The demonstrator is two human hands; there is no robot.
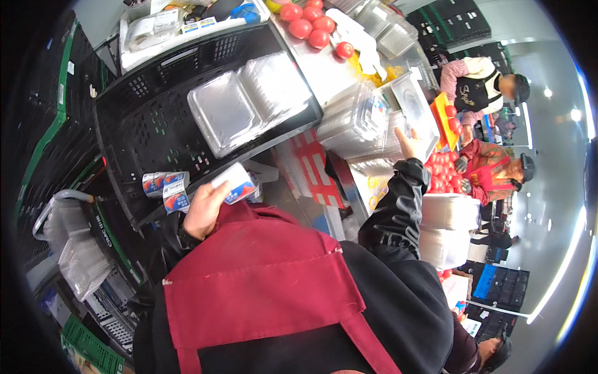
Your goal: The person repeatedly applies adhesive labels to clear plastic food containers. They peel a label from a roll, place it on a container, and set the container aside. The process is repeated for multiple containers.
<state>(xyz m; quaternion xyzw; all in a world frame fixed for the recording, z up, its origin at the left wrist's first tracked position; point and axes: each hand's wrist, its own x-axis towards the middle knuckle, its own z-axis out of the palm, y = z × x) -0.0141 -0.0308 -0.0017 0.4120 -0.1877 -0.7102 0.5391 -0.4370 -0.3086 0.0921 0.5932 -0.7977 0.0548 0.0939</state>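
Observation:
My left hand [209,205] grips a roll of printed labels [237,183], close in front of the red apron. My right hand [412,144] reaches out over the stacked clear plastic containers [357,119], fingers spread, beside a clear plastic box [411,105]; nothing is gripped in it as far as I can see. A black plastic crate [154,121] lies before me with clear lidded containers [229,112] at its right side. A strip of labels [175,191] hangs over the crate's near edge.
Tomatoes [310,23] and more clear containers [387,28] stand on the table beyond. Co-workers [490,170] stand at the right by heaped tomatoes [441,173]. Stacked black crates [46,117] rise at the left, near a metal cart handle [60,196].

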